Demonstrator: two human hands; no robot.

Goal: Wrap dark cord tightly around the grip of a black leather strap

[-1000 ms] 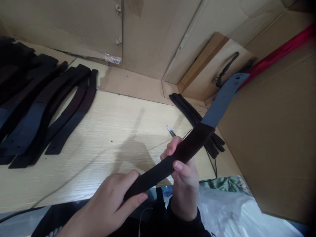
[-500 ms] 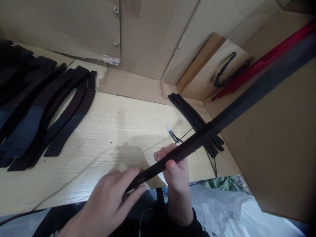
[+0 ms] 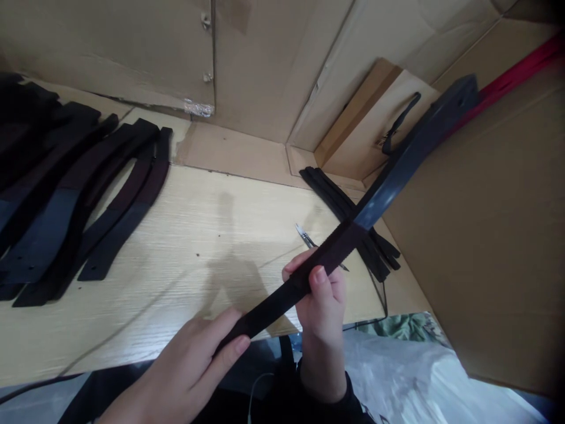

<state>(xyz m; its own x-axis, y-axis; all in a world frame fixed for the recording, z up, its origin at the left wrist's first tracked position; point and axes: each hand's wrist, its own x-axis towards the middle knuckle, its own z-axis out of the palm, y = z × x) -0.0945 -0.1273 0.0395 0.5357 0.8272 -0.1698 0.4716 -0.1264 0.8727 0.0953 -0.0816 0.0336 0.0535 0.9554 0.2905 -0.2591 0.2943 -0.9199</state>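
Note:
Both my hands hold one long dark strap (image 3: 353, 229) above the light wooden table (image 3: 198, 253). My left hand (image 3: 194, 365) pinches its near end between thumb and fingers. My right hand (image 3: 320, 294) grips the strap's dark brown middle, thumb on top. The strap's far half is smooth blue-grey and rises to the upper right, with a hole near its tip (image 3: 461, 97). Small metal snips (image 3: 309, 240) lie on the table just beyond my right hand.
Several similar straps (image 3: 79, 194) lie fanned out at the left. A small stack of black strips (image 3: 348, 215) lies at the table's right end. Cardboard sheets (image 3: 477, 235) wall the back and right. A red strip (image 3: 516, 70) leans there. White plastic (image 3: 406, 377) lies below.
The strap was turned edge-on half a second ago and has rolled back, now showing part of its face. Its far end swung up and right, then back left. Both hands kept hold.

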